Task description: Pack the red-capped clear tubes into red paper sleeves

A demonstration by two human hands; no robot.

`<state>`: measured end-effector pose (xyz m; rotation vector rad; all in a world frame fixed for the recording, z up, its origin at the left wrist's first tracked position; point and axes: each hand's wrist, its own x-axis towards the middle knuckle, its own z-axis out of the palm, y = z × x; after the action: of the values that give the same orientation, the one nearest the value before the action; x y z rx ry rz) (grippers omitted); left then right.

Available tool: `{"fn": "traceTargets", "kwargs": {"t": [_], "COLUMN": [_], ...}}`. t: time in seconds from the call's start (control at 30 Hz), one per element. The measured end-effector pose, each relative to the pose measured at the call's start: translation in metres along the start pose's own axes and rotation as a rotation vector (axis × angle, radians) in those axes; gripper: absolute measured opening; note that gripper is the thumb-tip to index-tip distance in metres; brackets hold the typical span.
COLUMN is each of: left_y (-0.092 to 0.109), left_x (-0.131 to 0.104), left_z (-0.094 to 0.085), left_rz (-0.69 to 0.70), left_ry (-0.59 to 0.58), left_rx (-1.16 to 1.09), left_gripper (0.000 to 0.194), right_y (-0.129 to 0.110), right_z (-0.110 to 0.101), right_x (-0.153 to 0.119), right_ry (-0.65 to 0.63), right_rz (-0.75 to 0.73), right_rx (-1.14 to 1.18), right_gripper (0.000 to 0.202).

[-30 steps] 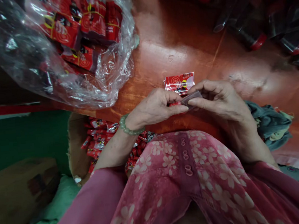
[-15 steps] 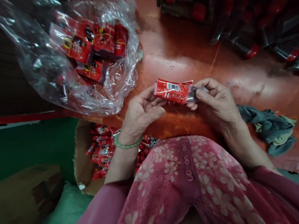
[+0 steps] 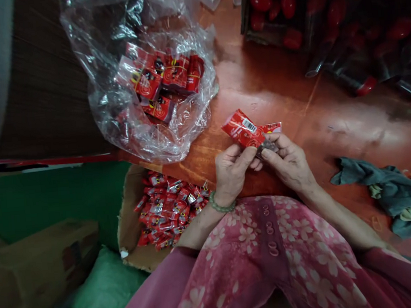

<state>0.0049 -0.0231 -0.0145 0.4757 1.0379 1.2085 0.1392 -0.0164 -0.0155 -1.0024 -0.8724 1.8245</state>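
Head view: red-orange table [image 3: 292, 111], clear plastic bag [image 3: 185, 146], left hand [image 3: 231, 173] and right hand [image 3: 289, 163]; step looks like finger-work on one red packet [image 3: 243, 128].
Forearms [image 3: 346, 218] slant inward; both hands pinch the packet near its transparent end [image 3: 268, 147], thumbs [image 3: 272, 158] on top, over the table. Next move likely calls for light thumb pressure.

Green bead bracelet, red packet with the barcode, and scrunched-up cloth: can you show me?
Green bead bracelet [image 3: 223, 209]: head view, on its lower beads.
Red packet [image 3: 242, 129]: head view, on its printed side, beside the barcode.
Scrunched-up cloth [image 3: 392, 185]: head view, on its crumpled middle.
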Motion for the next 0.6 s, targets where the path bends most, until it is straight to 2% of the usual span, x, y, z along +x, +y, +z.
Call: {"fn": "traceTargets", "kwargs": {"t": [0.17, 0.33, 0.47, 0.6], "left_y": [0.007, 0.021, 0.019, 0.015], "left_x": [-0.001, 0.002, 0.0, -0.004], "left_z": [0.005, 0.004, 0.008, 0.013], "left_rz": [-0.006, -0.082, -0.143, -0.168], "left_ry": [-0.013, -0.039, -0.044, -0.029], "left_rx": [-0.059, -0.1, -0.134, -0.087], "left_gripper": [0.049, 0.054, 0.045, 0.046], "right_y": [0.002, -0.001, -0.004, -0.007], "right_z": [0.011, 0.009, 0.006, 0.005], "right_x": [0.003, 0.006, 0.006, 0.006], "right_ry": [0.005, -0.043, -0.005, 0.001], "right_rz": [-0.107, -0.074, -0.041, -0.037], "right_rx": [0.033, -0.032, -0.071, -0.107], "right_gripper": [0.033, 0.037, 0.046, 0.052]}}
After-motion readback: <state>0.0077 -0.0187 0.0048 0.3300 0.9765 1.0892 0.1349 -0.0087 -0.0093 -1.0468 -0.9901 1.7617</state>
